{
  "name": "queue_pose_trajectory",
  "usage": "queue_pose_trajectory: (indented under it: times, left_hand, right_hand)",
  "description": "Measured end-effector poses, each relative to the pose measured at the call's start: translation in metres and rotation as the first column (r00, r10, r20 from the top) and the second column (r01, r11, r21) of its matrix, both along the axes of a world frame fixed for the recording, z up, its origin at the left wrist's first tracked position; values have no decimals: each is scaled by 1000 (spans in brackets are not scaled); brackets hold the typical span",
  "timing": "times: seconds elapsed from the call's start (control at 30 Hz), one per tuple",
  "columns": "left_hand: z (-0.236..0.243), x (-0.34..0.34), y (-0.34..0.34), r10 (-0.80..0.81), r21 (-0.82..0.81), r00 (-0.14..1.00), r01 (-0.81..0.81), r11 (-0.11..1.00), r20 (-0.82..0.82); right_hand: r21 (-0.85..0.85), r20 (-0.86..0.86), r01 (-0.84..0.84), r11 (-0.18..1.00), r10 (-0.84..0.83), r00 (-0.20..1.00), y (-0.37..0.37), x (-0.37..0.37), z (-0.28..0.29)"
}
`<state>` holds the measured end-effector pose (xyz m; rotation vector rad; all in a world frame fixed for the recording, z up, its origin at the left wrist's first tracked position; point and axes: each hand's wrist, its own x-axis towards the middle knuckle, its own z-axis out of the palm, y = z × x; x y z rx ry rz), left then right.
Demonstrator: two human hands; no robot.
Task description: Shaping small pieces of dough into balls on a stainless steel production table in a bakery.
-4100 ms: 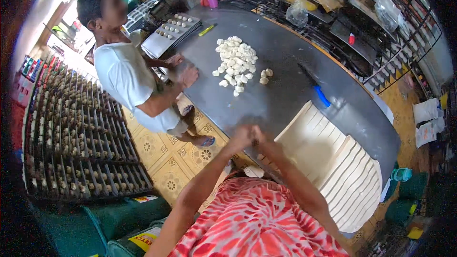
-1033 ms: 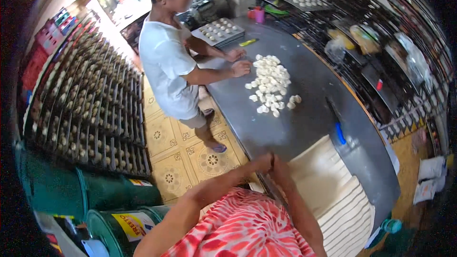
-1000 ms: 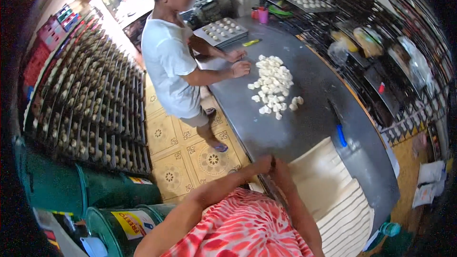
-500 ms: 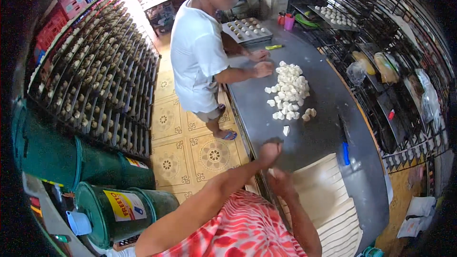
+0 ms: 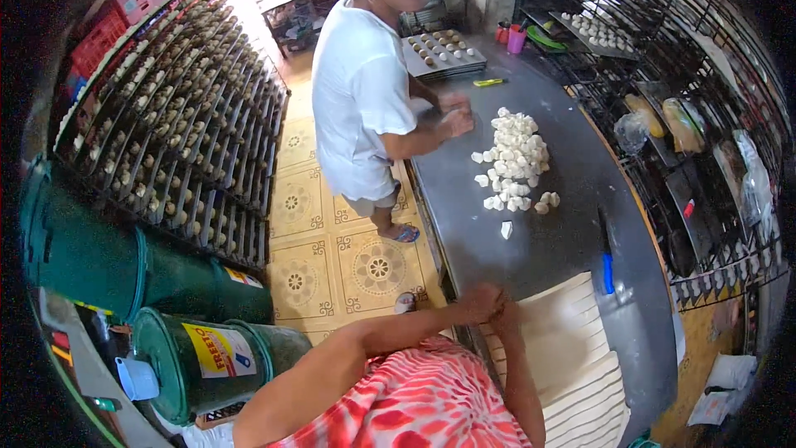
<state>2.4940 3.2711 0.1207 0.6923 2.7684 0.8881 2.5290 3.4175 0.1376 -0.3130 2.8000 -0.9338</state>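
My left hand and my right hand meet over the near left edge of the dark table. Their fingers are curled against each other, and whatever they hold is hidden. Under and beside my right forearm lies a pale sheet marked with thin dark lines. Farther up the table is a heap of white dough pieces. One single dough piece lies apart, nearer to my hands. A blue-handled knife rests to the right of the sheet.
Across the table's left side stands a person in a white shirt, hands near the heap. Behind are a tray of dough balls and a pink cup. Loaded racks and green bins line the left; wire shelving, the right.
My hands have come together from slightly apart, the left moving down and right. The person's hands blur with motion near the heap. The whole view has shifted a little.
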Motion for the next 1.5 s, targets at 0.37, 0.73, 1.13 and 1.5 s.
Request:
queue_pose_trajectory:
  times: [0.37, 0.73, 1.13, 1.5]
  left_hand:
    - [42, -102, -6, 373, 299, 904, -304, 904, -209]
    - [11, 6, -15, 61, 184, 956, -118, 976, 287]
    - [44, -63, -33, 174, -45, 985, -173, 984, 2]
    - [20, -20, -43, -501, -161, 856, 516, 841, 126]
  right_hand:
    - [218, -636, 144, 965, 28, 771, -1, -10, 12]
    - [-260, 78, 214, 942, -200, 977, -20, 18, 58]
    - [-9, -31, -245, 969, 245, 969, -44, 16, 94]
    - [-156, -145, 70, 985, -92, 985, -19, 16, 30]
